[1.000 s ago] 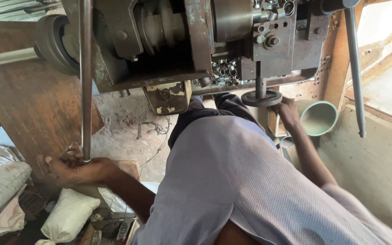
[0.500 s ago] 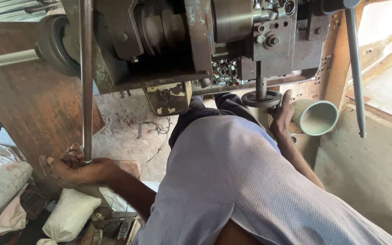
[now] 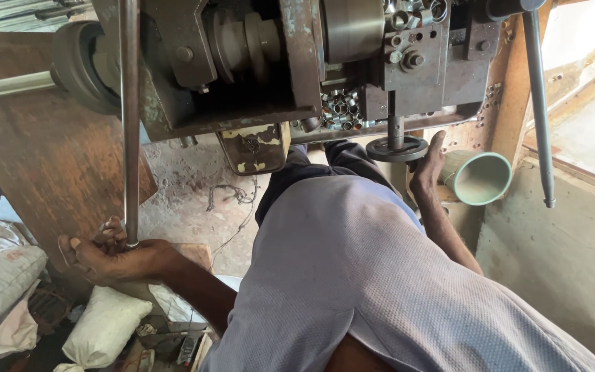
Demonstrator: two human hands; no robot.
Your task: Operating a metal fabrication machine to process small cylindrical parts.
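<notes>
Head view, looking down over a pale grey shirt to a heavy, grimy metal machine. A long, thin steel rod is seen hanging straight down from the machine's left part; it is dull grey, smooth and upright, and its lower end is met by the left hand. The left hand is closed around the bottom tip of the rod, fingers curled beneath and beside it, the thumb stretched out to the left. How tightly the rod is clasped cannot be told.

A small dark handwheel, flat and round on a short vertical shaft, is set under the machine's right part. The right hand is laid against the wheel's right edge, the fingers held loosely and pointing upward, the palm turned to the rim; the wheel is touched rather than enclosed.

Just right of the right hand a pale green cup is seen lying on its side, mouth toward the camera. Above and left of that hand a heap of small shiny metal rings is held in a recess of the machine. Below the left hand white stuffed sacks are lying on the floor.
</notes>
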